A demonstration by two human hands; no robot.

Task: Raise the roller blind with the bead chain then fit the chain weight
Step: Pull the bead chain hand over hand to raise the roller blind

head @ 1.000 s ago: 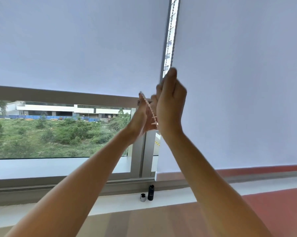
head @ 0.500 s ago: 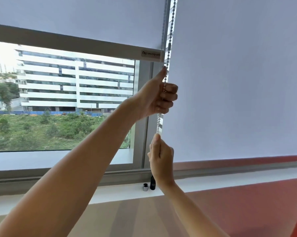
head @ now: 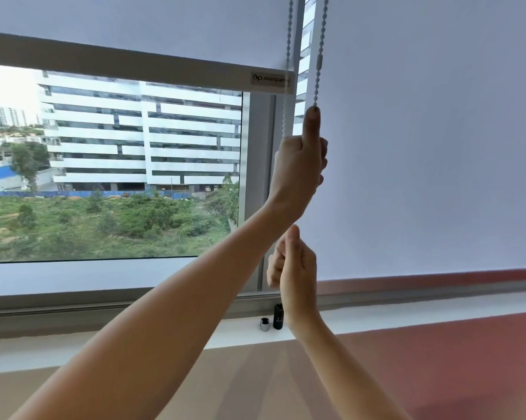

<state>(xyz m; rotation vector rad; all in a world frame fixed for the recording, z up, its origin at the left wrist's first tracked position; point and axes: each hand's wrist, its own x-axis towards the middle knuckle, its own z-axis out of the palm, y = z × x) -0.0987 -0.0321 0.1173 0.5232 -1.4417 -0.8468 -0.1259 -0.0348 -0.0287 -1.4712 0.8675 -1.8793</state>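
Note:
The pale left roller blind (head: pixel 134 16) is partly raised, and its grey bottom rail (head: pixel 119 60) crosses the upper window. Two strands of white bead chain (head: pixel 321 40) hang in the gap between the blinds. My left hand (head: pixel 301 165) is raised and closed around the chain, one finger pointing up along the right strand. My right hand (head: pixel 296 268) is a fist just below it; the chain between the hands is hidden by my left wrist. A black chain weight (head: pixel 278 316) and a silver cap (head: pixel 264 324) stand on the sill.
The right blind (head: pixel 422 147) hangs fully down to a red ledge. A white sill (head: pixel 134 341) runs along under the window frame (head: pixel 257 192). Through the glass I see a white building and green scrub.
The left blind's bottom rail has risen, showing more window. My hands, together a second ago, have split: the left gripping high, the right pulled down low.

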